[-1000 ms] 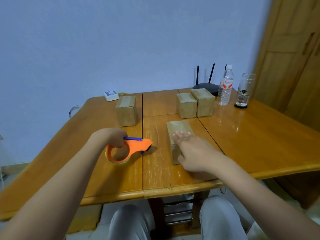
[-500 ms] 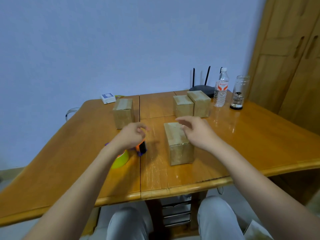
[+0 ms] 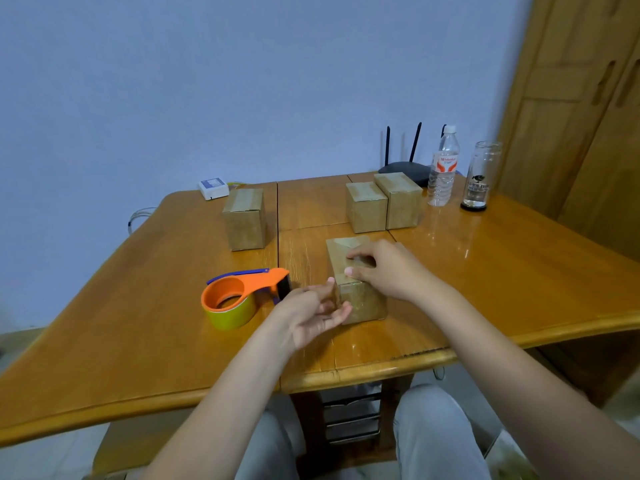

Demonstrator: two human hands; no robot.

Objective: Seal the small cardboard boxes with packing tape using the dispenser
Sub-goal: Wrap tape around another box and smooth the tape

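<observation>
A small cardboard box (image 3: 367, 303) lies lengthwise near the table's front middle, with glossy tape along its top. My right hand (image 3: 384, 268) rests on top of this box, fingers curled down onto the tape. My left hand (image 3: 315, 313) is at the box's near left corner, palm turned up, fingers loosely spread and touching its side. The orange tape dispenser (image 3: 239, 296) with a yellow roll lies on the table left of the box, free of both hands. Three more small boxes stand farther back: one (image 3: 244, 220) at the left and a pair (image 3: 367, 207) (image 3: 400, 199) side by side.
At the back right stand a plastic water bottle (image 3: 443, 168), a glass jar (image 3: 479, 178) and a black router (image 3: 405, 166). A small white device (image 3: 213, 188) sits at the back left. A wooden cabinet (image 3: 581, 116) rises on the right. The wooden table (image 3: 138, 323) has seams between its leaves.
My left hand has let go of the dispenser, which now lies on the table, and moved to the box's near corner. My right hand has shifted back along the box top.
</observation>
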